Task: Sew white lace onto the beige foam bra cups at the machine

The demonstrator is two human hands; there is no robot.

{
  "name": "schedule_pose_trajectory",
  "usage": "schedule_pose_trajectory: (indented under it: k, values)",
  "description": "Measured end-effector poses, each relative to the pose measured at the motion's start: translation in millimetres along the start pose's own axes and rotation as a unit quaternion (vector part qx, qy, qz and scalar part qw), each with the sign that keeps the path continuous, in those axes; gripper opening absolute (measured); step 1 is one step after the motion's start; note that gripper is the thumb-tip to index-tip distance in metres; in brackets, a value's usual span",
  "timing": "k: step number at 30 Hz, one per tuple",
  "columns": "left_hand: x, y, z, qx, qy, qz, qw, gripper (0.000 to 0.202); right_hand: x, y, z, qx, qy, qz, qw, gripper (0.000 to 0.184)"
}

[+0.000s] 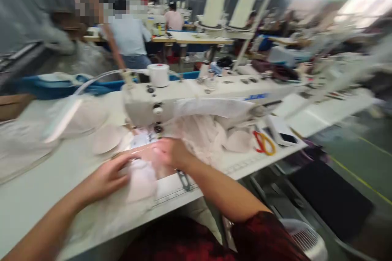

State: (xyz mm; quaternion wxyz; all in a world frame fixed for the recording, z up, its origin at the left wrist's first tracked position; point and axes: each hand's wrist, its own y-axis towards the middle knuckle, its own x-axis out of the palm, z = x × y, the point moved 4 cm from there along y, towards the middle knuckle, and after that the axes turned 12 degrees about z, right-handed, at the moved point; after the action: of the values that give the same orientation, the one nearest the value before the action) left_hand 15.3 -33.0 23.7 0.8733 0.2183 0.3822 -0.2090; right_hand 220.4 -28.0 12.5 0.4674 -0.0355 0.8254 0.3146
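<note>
In front of me stands a white sewing machine [141, 104], with its needle area just beyond my hands. My left hand [114, 177] rests at the left edge of a pale pink padded bra cup [142, 183], fingers stretched forward and thumb apart. My right hand [173, 154] is closed close to the needle, its fingertips pressed together on pale fabric; blur hides the exact grip. More pale pink cups [107, 138] lie left of the needle. Gathered sheer pink fabric [199, 134] is bunched under the machine arm, beside another cup [240, 142].
Red-and-yellow-handled scissors [266, 143] and a white box [281, 130] lie at the right of the table. Large pale cup pieces [82, 116] cover the left side. Thread cones [216, 6] stand behind the machine. A person in a light blue shirt [127, 34] sits farther back.
</note>
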Motion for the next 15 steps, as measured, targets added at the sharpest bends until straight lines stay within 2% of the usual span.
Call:
schedule_pose_trajectory:
  k: [2, 4, 6, 9, 12, 15]
  values:
    - [8.0, 17.1, -2.5, -0.044, -0.030, -0.059, 0.997, 0.049, -1.7, -0.4, -0.8, -0.014, 0.047, 0.013, 0.999, 0.028]
    - [10.8, 32.9, -6.3, -0.067, -0.033, -0.071, 0.995, 0.053, -2.0, 0.0, -2.5, -0.051, 0.095, 0.027, 0.994, 0.026]
    - [10.4, 43.0, -9.2, -0.092, -0.029, -0.053, 0.994, 0.052, 1.6, -1.2, -6.5, -0.098, 0.118, -0.002, 0.988, 0.022]
    - [9.3, 46.5, -12.8, -0.146, -0.003, -0.033, 0.989, 0.038, 8.2, -4.7, -10.7, -0.114, 0.104, -0.050, 0.987, 0.021]
    - [8.3, 44.8, -16.1, -0.171, -0.013, -0.037, 0.985, 0.021, 11.3, -5.8, -11.6, -0.105, 0.083, -0.054, 0.990, 0.023]
    - [6.5, 44.9, -17.5, -0.172, -0.062, -0.064, 0.981, 0.031, 12.8, -5.1, -11.3, -0.105, 0.076, -0.055, 0.990, 0.022]
